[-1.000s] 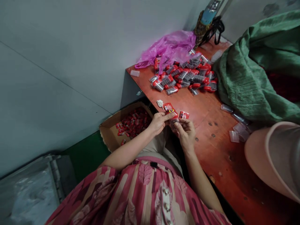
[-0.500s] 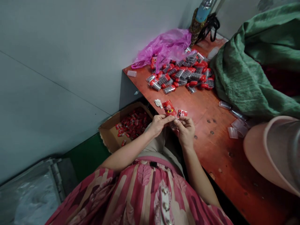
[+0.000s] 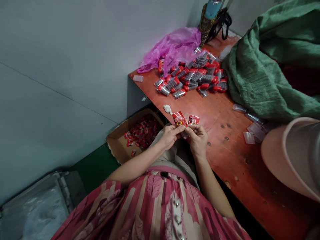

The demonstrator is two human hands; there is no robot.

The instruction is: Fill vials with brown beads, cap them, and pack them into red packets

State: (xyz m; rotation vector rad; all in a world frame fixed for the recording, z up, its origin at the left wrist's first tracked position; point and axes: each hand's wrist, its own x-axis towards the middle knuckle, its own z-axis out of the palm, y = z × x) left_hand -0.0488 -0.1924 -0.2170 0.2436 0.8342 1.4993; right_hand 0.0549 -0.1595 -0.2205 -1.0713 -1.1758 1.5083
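At the table edge, my left hand point(image 3: 170, 136) and my right hand point(image 3: 198, 140) meet with thumbs and fingertips pinched together. A red printed plastic wrapper point(image 3: 180, 119) sticks up from between their fingertips. Something clear shows below the fingers, partly hidden by them. Just beyond my right fingers, a smaller red wrapper point(image 3: 193, 119) lies on the table. A crumpled white lump point(image 3: 167, 109) rests to the left of the held wrapper.
Red-capped clear containers point(image 3: 195, 78) are heaped at the back beside a pink plastic bag point(image 3: 172, 46). A green sack point(image 3: 250, 73), clear tubes point(image 3: 249, 137) and a pink bucket point(image 3: 272, 156) stand right. Below left, a cardboard box point(image 3: 116, 146) holds many red pieces.
The held red wrapper has come slightly down toward me, tilting a little more. Both hands stay pinched together at the table edge. The view has shifted slightly.
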